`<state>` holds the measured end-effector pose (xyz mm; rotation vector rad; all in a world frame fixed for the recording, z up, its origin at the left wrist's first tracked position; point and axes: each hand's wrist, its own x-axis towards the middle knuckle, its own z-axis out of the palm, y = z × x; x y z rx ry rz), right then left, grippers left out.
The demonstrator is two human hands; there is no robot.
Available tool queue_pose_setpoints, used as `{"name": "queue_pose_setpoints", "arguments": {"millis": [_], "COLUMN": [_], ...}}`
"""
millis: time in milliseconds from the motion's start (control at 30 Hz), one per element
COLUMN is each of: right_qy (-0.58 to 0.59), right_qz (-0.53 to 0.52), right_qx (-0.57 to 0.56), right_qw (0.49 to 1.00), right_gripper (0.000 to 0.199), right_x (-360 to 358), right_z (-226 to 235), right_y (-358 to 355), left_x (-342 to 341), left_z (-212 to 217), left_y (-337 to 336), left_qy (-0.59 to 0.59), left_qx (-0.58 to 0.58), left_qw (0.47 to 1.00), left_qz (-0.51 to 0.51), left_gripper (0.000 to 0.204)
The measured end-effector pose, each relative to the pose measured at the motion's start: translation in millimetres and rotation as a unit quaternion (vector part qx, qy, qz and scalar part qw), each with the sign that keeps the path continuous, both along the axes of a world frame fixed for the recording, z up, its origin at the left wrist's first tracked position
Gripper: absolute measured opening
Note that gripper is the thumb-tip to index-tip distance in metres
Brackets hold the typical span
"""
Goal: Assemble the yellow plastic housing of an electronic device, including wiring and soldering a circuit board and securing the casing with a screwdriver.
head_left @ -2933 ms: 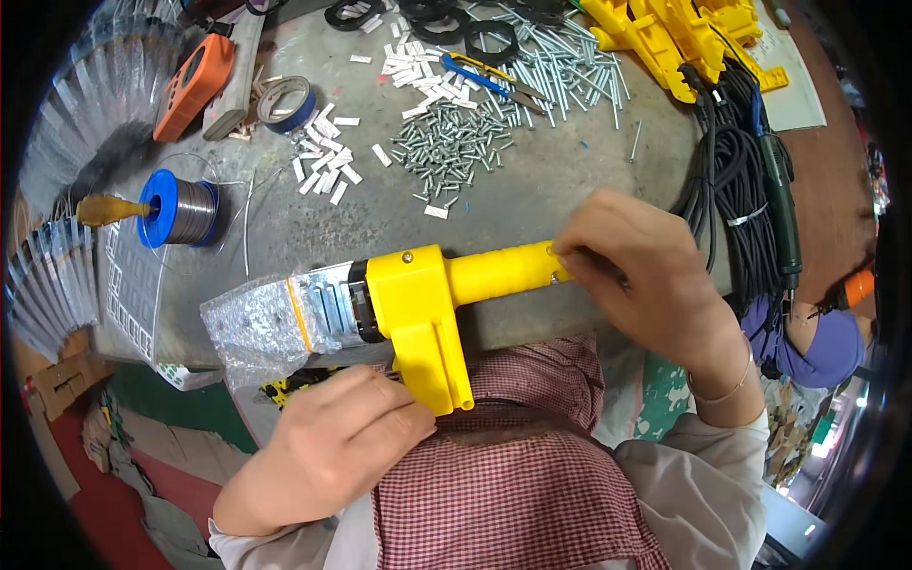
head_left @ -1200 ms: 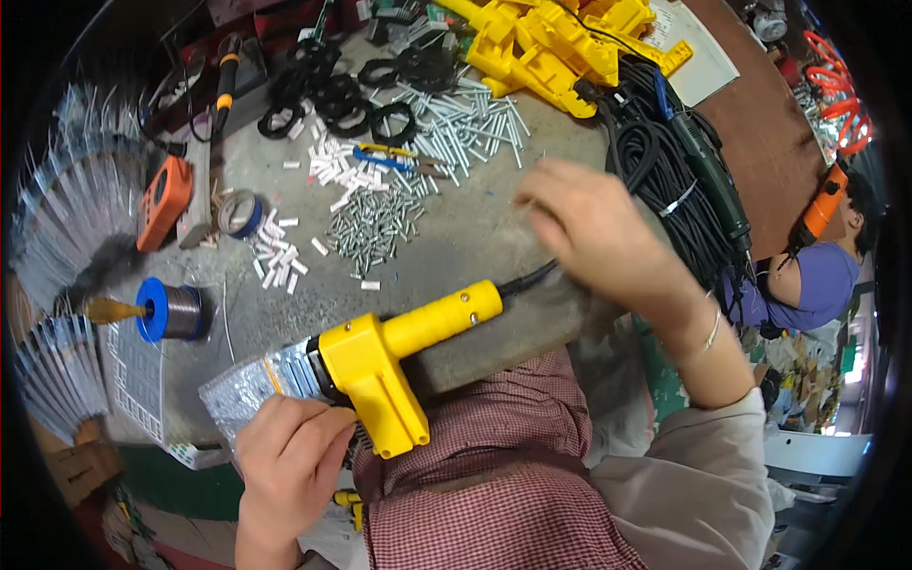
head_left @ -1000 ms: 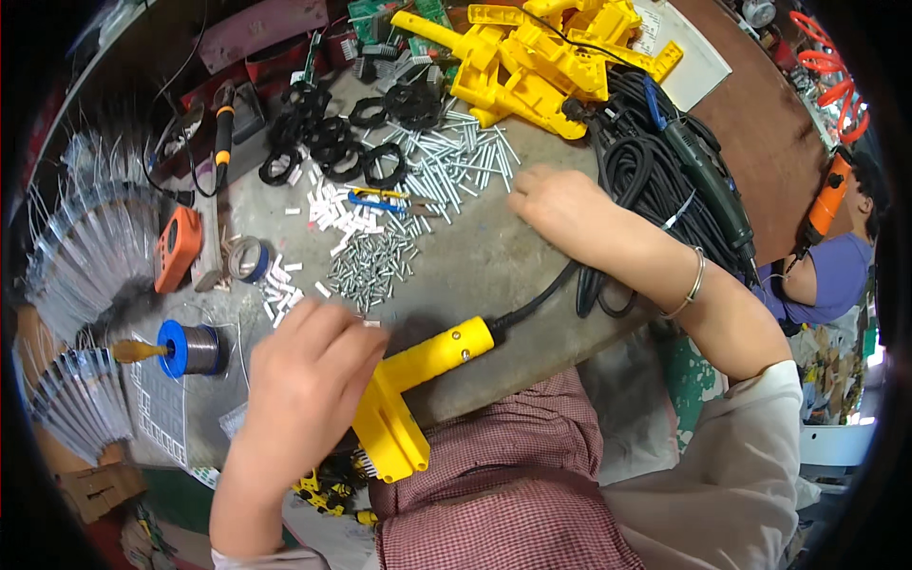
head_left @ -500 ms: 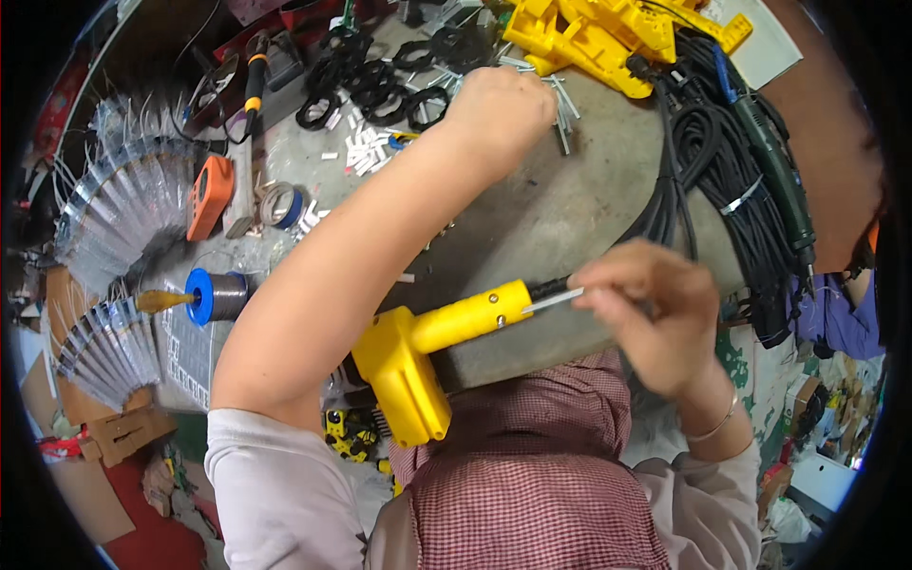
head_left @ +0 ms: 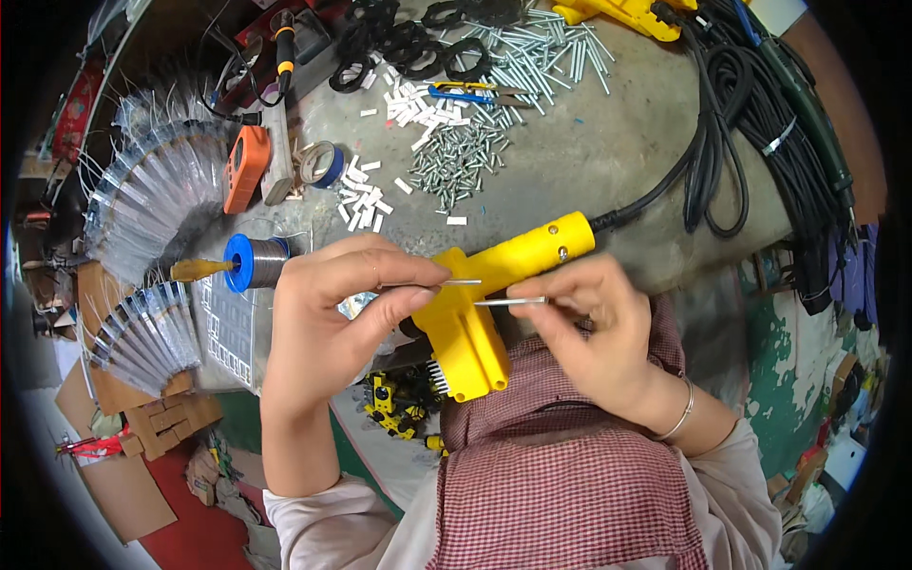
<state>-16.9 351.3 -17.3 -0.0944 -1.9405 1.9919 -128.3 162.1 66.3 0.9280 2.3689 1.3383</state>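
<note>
A yellow power-tool housing [head_left: 470, 347] with a round handle lies at the table's front edge, a black cord leaving its handle end. Over its left side, my left hand [head_left: 332, 318] pinches a long thin metal screw [head_left: 464, 281] between thumb and forefinger. My right hand [head_left: 594, 328] is on the other side, its fingertips closed on another long metal screw [head_left: 518, 301] that points left at the housing. Both screws lie nearly level; whether the right one touches the housing I cannot tell.
Long screws [head_left: 560, 57], short screws [head_left: 461, 161] and white pieces [head_left: 413, 103] lie in piles beyond the housing. A utility knife [head_left: 475, 93] rests among them. Black rings [head_left: 408, 52] are at the back, coiled cables [head_left: 731, 123] at right, and a blue wire spool [head_left: 255, 263] at left.
My left hand has come back from the far screw pile to the housing, with a long screw in it. My right hand has moved left with its screw. The view has shifted.
</note>
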Motion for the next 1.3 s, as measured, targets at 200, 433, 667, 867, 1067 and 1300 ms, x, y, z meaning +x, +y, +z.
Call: {"name": "queue_pose_setpoints", "arguments": {"millis": [200, 433, 667, 867, 1067, 1300], "right_qy": [-0.133, 0.048, -0.052, 0.028, -0.187, -0.093], "right_qz": [0.020, 0.006, -0.208, -0.358, -0.302, -0.270], "right_qx": [-0.099, 0.221, 0.171, 0.510, 0.652, 0.546], "right_qw": [0.986, 0.974, 0.962, 0.782, 0.670, 0.787], "right_gripper": [0.012, 0.015, 0.013, 0.024, 0.049, 0.062], "right_x": [-4, 5, 18, 8, -9, -18], "right_z": [-5, -2, 33, 65, 83, 90], "right_y": [-3, 2, 115, 239, 310, 329], "left_x": [9, 6, 2, 5, 1, 6], "left_z": [-8, -24, -33, -27, -35, -46], "left_y": [8, 24, 50, 51, 61, 46], "left_qy": [0.185, 0.257, 0.402, 0.391, 0.392, 0.357], "left_qx": [-0.010, -0.083, -0.148, -0.204, -0.177, -0.145], "left_qw": [0.982, 0.962, 0.897, 0.889, 0.894, 0.922], "left_qz": [0.020, -0.031, -0.108, -0.124, -0.126, -0.034], "left_gripper": [0.008, 0.019, 0.029, 0.032, 0.032, 0.023]}}
